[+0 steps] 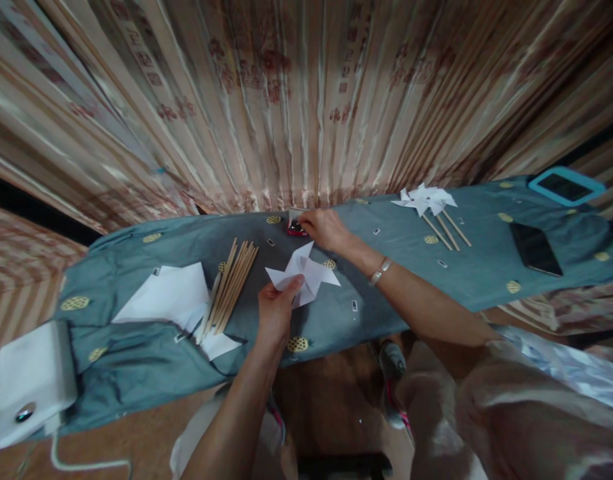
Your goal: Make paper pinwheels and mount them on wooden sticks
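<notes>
My left hand (279, 308) pinches a white paper pinwheel (312, 275) near its middle, thumb on top, just above the cloth. Beyond it, my right hand (326, 229) reaches with its fingertips into a small red box (295, 229) whose lid stands up at the back. Dark small things lie in the box, too small to name. My right fingers are bent together at the box, and whether they grip one of its pieces is hidden. Left of the pinwheel lies a bundle of thin wooden sticks (235, 283), beside folded white paper sheets (164, 297).
Finished pinwheels on sticks (429, 200) lie at the back right. Farther right are a black phone (535, 249) and a blue-framed tablet (567, 187). A white device with a cable (31, 383) sits at the left end. A pleated curtain (306, 100) hangs behind the cloth-covered table (386, 293).
</notes>
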The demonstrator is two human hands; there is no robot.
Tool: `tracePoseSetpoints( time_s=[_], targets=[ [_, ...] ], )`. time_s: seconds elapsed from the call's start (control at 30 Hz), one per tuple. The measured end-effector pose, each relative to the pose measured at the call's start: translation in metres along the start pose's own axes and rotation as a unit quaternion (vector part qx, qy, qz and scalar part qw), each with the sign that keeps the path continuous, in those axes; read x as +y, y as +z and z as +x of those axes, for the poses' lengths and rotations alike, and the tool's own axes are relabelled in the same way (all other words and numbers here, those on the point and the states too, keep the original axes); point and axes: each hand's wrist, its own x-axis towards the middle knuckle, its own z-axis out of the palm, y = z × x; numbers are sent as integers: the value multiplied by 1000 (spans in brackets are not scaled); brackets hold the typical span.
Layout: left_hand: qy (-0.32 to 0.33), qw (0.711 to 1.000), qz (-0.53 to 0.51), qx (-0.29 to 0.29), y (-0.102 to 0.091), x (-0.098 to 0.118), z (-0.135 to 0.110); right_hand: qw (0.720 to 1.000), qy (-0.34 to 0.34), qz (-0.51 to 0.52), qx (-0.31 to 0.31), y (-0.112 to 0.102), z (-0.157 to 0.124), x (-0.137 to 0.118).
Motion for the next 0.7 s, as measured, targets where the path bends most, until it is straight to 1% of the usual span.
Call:
tracePoseSetpoints(
  time_s=[0.1,0.2,0.4,0.7],
  targets=[
    [-9,1000,5,-7,-2,2,-2,999,-23,-23,-21,9,22,-2],
    [-18,1000,0,-8,-4,4,-3,997,-41,-51,-43,16,33,-2],
    [-10,1000,6,-12,-6,4,-3,991,-64,-95,-70,18,41,-1],
    [-4,1000,16,-11,-4,2,-3,991,-56,-100,-71,22,45,-2]
  ],
)
